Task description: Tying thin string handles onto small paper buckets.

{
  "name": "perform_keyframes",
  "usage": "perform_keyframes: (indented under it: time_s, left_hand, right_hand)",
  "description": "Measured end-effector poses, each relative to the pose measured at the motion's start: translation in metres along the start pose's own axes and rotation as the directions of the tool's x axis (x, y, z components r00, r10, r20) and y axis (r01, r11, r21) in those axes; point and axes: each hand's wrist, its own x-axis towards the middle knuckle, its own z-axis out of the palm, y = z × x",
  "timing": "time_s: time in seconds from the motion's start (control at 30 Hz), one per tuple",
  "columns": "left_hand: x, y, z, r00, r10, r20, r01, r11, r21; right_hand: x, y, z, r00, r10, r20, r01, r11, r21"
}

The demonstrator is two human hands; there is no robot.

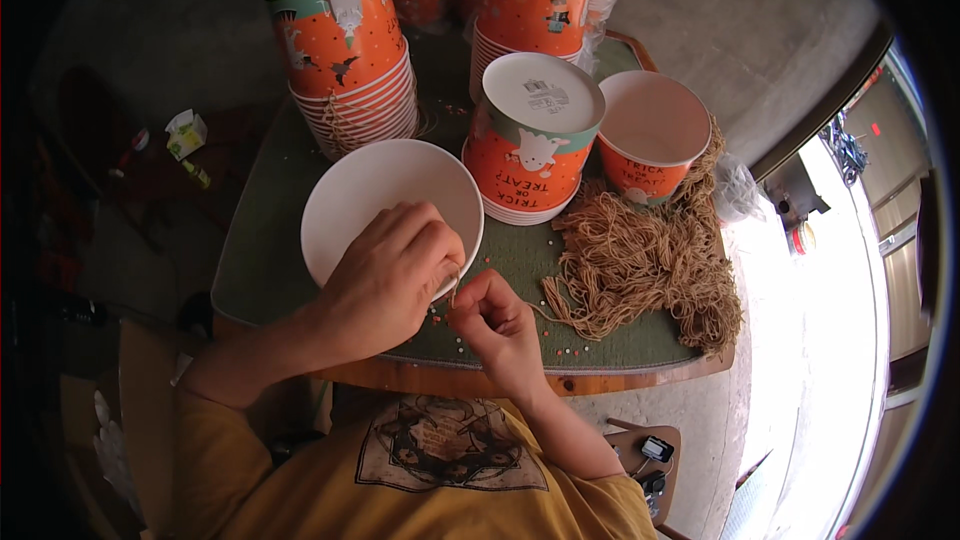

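Observation:
A paper bucket [330, 205] with a white inside tilts open toward me at the table's near edge. My left hand [395, 275] reaches across its mouth, fingers curled and closed on a tan twine [455, 292] at the right rim. Just right of the rim, my right hand [497, 332] pinches the same twine between thumb and fingertips. From there a strand runs right to a tangled heap of tan twine cords [640, 265]. My left hand hides part of the bucket's inside, and the exact grip of its fingertips.
Upside-down orange bucket stacks stand at the back left [345, 50], back middle [540, 5] and centre [530, 155]. An upright orange bucket [655, 125] is beside the twine heap. Small beads [565, 351] lie scattered on the green tabletop [265, 240]. A stool [650, 460] stands below right.

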Motion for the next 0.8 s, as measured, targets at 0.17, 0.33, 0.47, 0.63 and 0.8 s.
perform_keyframes:
  time_s: [0.17,0.33,0.47,0.63,0.8]
  left_hand:
    - [-0.003,-0.006,0.003,0.971,0.186,-0.150,-0.160,0.972,0.172]
    - [-0.042,0.012,0.003,0.918,0.304,-0.256,-0.287,0.952,0.101]
    - [-0.075,0.027,0.021,0.976,0.024,-0.214,-0.054,0.990,-0.133]
    - [-0.075,0.027,0.023,0.901,-0.433,-0.003,0.384,0.803,-0.456]
    - [-0.074,0.018,0.026,0.836,-0.516,0.189,0.445,0.434,-0.784]
  right_hand:
    - [-0.002,0.006,0.007,0.994,-0.098,-0.044,0.098,0.995,0.005]
    - [-0.017,0.015,0.008,0.983,-0.173,-0.066,0.160,0.973,-0.168]
    - [-0.025,0.011,0.007,0.977,-0.197,-0.076,0.180,0.965,-0.190]
    - [-0.028,0.011,0.008,0.969,-0.248,-0.014,0.234,0.930,-0.284]
    - [-0.024,0.018,0.014,0.966,-0.260,0.016,0.251,0.916,-0.312]
